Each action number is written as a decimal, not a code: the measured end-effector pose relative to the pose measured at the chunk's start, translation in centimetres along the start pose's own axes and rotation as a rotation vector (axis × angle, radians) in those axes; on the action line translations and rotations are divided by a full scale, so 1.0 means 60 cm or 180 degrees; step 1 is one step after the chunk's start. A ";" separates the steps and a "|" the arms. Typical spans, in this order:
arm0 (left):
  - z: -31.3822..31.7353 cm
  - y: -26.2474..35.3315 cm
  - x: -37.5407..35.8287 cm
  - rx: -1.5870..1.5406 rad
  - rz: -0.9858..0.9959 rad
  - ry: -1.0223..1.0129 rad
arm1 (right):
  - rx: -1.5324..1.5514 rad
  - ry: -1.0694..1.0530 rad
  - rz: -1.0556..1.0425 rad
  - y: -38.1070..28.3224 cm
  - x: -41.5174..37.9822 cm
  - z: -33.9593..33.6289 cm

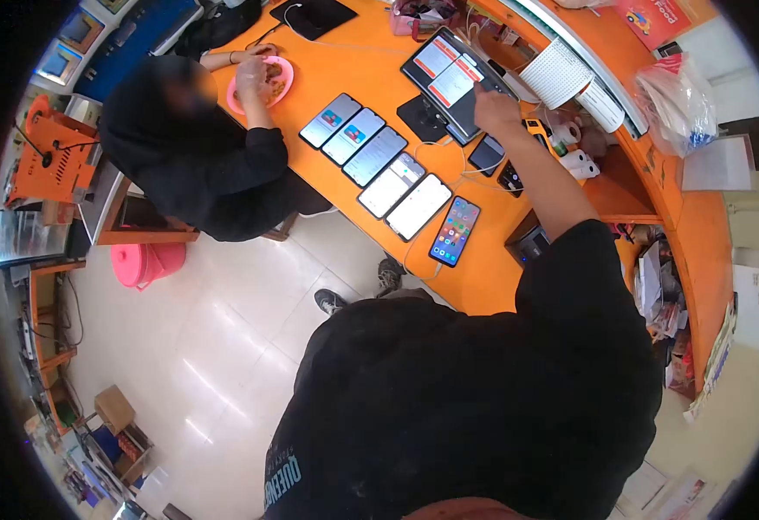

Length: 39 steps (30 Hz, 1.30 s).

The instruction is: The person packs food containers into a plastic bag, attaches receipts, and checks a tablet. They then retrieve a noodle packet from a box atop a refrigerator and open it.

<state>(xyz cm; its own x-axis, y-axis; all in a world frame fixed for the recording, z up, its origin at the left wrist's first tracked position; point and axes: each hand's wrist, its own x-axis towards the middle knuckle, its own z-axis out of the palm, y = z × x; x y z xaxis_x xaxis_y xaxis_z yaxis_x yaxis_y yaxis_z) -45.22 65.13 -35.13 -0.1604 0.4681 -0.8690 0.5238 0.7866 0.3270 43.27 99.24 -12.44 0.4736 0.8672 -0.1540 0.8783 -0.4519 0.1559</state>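
My right hand [495, 111] reaches to the tilted touchscreen [458, 100] at the upper right, its index finger stretched out at the lit screen and nothing seen in its grasp. Red and white panels show on the screen. My left hand is out of sight. Below and left of the screen, several phones lie in a row with lit displays, among them a leftmost phone [331, 120] and a white-screened phone [418, 207]. Nearer to me lies a phone with app icons [455, 231], a cable at its lower end.
At the left, another person in black [215, 165] sits with a hand in a pink plate [285, 78] of food. A white basket [558, 73], paper rolls [580, 165] and a dark box [528, 243] line the orange counter's [327, 186] right side. A pink bucket [147, 263] stands on the floor.
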 end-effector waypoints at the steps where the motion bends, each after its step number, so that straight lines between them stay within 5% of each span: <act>1: 0.020 0.004 -0.001 0.0053 0.0096 -0.0057 | -0.0051 -0.0125 -0.0028 0.010 0.001 -0.004; 10: 0.053 0.120 0.053 -0.0285 0.1592 0.0043 | -0.0231 -0.0134 -0.0788 -0.043 -0.021 0.016; 13: 0.023 0.213 0.032 -0.0986 0.1211 -0.0091 | -0.0217 -0.0289 -0.0867 -0.068 -0.019 0.025; 16: 0.002 0.243 0.009 -0.0520 0.1111 0.0101 | -0.0264 -0.0298 -0.0802 -0.072 -0.007 0.046; 26: 0.024 0.066 0.016 -0.0011 0.0671 -0.0095 | -0.0004 -0.0235 -0.0841 -0.093 -0.031 0.035; 31: 0.029 0.040 0.025 -0.0260 0.0742 -0.0037 | 0.0727 -0.0683 -0.1917 -0.213 -0.111 0.041; 34: 0.007 0.086 0.040 -0.0982 0.0814 0.0022 | 0.1539 -0.1646 -0.2716 -0.361 -0.232 -0.009; 36: -0.026 0.228 -0.019 -0.0788 0.0994 -0.0018 | 0.2249 -0.1172 -0.3885 -0.468 -0.303 0.037; 38: -0.064 0.338 -0.068 -0.0479 0.1575 -0.0402 | 0.2693 -0.1972 -0.4474 -0.588 -0.396 -0.049; 39: -0.078 0.405 -0.121 -0.0288 0.1809 -0.0584 | 0.3053 -0.1281 -0.5168 -0.663 -0.445 -0.042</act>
<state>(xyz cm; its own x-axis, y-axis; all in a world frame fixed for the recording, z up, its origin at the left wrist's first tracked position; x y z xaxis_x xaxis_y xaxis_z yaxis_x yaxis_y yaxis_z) -35.25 82.74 -19.11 0.2751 0.7543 -0.5961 0.4106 0.4684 0.7823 -4.49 94.60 -12.07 -0.8477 0.4835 0.2184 0.0978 0.5470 -0.8314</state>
